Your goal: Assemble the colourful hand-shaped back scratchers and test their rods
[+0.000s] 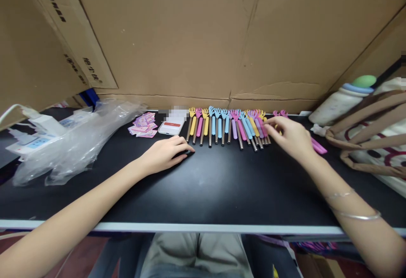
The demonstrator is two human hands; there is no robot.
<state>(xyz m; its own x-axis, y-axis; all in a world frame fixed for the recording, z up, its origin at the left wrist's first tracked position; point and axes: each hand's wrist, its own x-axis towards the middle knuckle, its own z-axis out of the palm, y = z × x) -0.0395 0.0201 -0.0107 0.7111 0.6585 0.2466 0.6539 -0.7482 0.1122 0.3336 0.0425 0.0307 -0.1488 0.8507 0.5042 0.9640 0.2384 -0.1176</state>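
A row of small back scratchers (220, 127) with claw heads, metal rods and yellow, pink, blue or purple grips lies across the black table. My left hand (166, 154) rests on the tabletop in front of the row's left end, fingers stretched out and holding nothing. At the right end, my right hand (290, 136) has its fingers curled and closed at a back scratcher, which they partly cover. Beyond that hand, a pink claw head (281, 113) and pink grips (318, 146) show on either side of it.
Left of the row are a phone (171, 126) and a pile of pink-purple cards (143, 125). Clear plastic bags (82, 142) partly cover a power strip (23, 147) with chargers. A bottle (338, 103) and a bag (371, 138) stand right. Cardboard (190, 37) walls the back.
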